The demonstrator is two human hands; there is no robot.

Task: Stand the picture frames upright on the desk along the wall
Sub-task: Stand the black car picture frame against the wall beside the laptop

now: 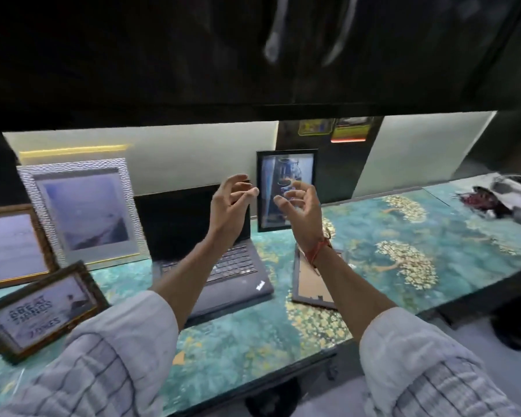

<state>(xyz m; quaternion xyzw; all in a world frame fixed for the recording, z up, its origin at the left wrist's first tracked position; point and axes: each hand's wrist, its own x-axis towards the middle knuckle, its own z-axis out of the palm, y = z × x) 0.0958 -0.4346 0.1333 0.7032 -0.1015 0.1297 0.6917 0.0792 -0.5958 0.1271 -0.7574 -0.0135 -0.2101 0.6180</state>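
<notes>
A black picture frame [301, 167] stands upright against the wall behind the laptop's right side. My left hand [230, 203] and my right hand [298, 206] hover just in front of it, fingers apart, holding nothing. A silver frame [82, 209] stands upright at the left by the wall. A brown frame [9, 248] stands at the far left edge. A dark wooden frame with lettering [39, 311] leans at the front left. Another frame [312, 281] lies face down on the desk under my right forearm, its cardboard back showing.
An open black laptop [211, 266] sits mid-desk on the green floral desk [403, 236]. A white bag or cloth bundle [506, 200] lies at the far right. A dark overhead cabinet [253, 55] hangs low above the desk.
</notes>
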